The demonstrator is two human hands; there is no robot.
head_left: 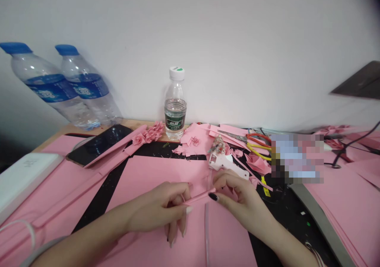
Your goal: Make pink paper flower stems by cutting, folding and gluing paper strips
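Between my two hands runs a narrow folded strip of pink paper (199,197), held slightly tilted above a large pink sheet (142,180). My left hand (166,207) pinches its left end between thumb and fingers. At the other end, my right hand (234,194) grips the strip with thumb and fingertips. A clear glue stick (207,235) lies upright in view on the sheet below the strip. Just beyond my right hand is a white glue gun (228,166), partly hidden by the fingers.
Along the wall stand a small water bottle (175,112) and two large bottles leaning at the left. Scissors (258,144), paper flowers (150,134) and pink scraps lie at the back. A phone (99,144) and white power bank (26,180) are left; stacked pink sheets (350,195) are right.
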